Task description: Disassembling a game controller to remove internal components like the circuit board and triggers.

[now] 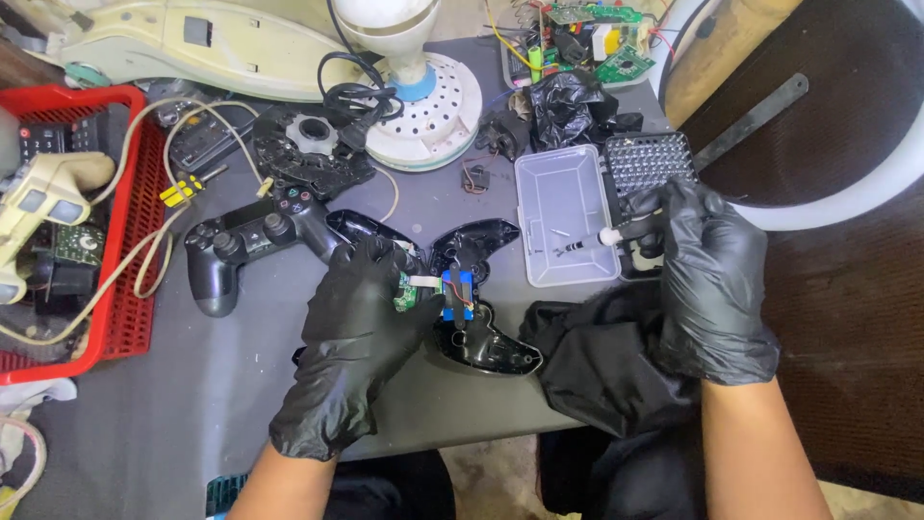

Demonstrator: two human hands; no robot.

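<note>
Opened controller shell (476, 308) is lain mid-surface (192, 404), pinned under the gloved left hand (351, 337). A small screwdriver (611, 234) is clamped in the right hand (712, 279) over a clear plastic box (563, 212). An intact black gamepad (245, 246) and red basket (125, 289) are crowded leftward.

Glossy black disposable gloves on left hand (351, 332) and right hand (712, 279), forearms bare
</note>
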